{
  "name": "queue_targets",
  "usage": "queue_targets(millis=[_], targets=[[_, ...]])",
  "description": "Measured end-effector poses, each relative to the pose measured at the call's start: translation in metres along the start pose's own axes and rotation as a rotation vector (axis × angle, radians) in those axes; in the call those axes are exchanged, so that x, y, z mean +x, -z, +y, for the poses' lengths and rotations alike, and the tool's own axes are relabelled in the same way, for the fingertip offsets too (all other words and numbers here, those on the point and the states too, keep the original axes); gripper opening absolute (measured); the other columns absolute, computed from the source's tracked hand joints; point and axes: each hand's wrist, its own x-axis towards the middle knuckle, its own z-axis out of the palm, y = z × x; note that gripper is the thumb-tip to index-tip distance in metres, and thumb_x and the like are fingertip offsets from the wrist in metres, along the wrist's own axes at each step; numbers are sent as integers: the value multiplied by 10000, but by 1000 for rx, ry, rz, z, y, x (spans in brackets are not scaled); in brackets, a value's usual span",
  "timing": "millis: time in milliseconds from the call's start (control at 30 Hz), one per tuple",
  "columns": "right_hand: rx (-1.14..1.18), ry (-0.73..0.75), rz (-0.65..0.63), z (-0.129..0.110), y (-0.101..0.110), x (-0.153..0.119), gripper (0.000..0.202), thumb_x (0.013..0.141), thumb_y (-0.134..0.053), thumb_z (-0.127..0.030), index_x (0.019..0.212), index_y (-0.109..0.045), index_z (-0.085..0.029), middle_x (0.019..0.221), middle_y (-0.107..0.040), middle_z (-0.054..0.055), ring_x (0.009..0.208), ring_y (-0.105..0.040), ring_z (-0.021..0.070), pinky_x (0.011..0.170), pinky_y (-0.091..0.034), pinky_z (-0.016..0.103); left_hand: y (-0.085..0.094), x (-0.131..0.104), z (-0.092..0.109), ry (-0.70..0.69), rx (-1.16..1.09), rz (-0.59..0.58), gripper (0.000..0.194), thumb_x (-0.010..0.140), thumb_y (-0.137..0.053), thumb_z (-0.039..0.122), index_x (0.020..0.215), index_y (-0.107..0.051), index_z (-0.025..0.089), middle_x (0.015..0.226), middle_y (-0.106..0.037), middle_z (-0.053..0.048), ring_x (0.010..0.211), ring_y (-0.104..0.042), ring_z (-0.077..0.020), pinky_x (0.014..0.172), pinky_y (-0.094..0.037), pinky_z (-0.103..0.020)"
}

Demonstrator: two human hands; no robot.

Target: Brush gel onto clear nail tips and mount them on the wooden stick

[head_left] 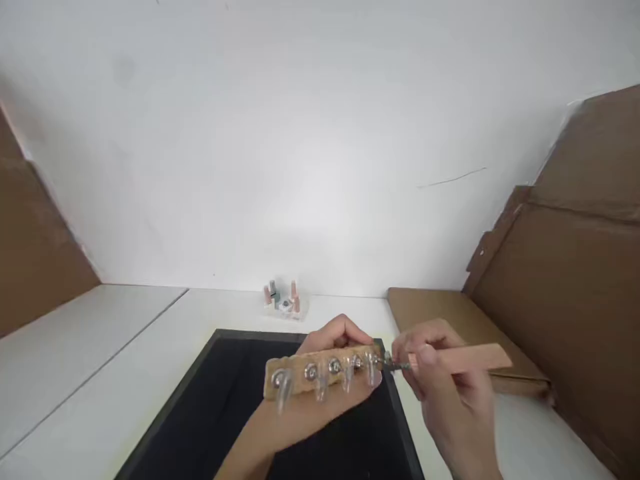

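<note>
Above the black mat [225, 393], my left hand [340, 387] grips a tan strip-shaped stand [297, 367] from behind and below. Several round silvery pieces sit along the stand, and several clear nail-shaped tips [321, 387] stick out from it. To the right, my right hand [445, 380] pinches the pink handle of a brush [475, 359] between thumb and fingers. The brush's thin dark end points left, at the right end of the stand; whether it touches a tip is too small to tell.
A clear tray [285, 315] with several small pink and grey-green bottles stands at the back of the white table [165, 340]. A flat cardboard box [430, 303] lies at the right. Cardboard panels rise at both sides, with a white wall behind.
</note>
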Motion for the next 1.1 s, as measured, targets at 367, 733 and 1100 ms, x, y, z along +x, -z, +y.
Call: queue_targets(millis=[367, 733, 1100], targets=[[-15, 56, -2, 1, 6, 2, 279, 951, -593, -422, 757, -556, -224, 667, -538, -36, 450, -323, 63, 418, -247, 229, 0, -3, 4, 1, 77, 23, 213, 804, -777, 150, 894, -585, 173, 745, -554, 64, 644, -462, -75, 590, -372, -208], [21, 62, 14, -4, 5, 8, 275, 926, -621, -469, 788, -595, -233, 634, -527, -32, 450, -377, 69, 400, -289, 208, 0, -4, 3, 18, 78, 11, 247, 773, -802, 155, 900, -591, 177, 734, -563, 64, 642, -473, -78, 595, -375, -209], [85, -18, -53, -5, 7, 6, 324, 924, -610, -496, 742, -584, -228, 566, -456, -54, 448, -349, 72, 418, -263, 209, 8, 0, -5, 45, -6, -1, 242, 785, -821, 233, 884, -605, 191, 775, -616, 44, 693, -535, -100, 652, -425, -228]])
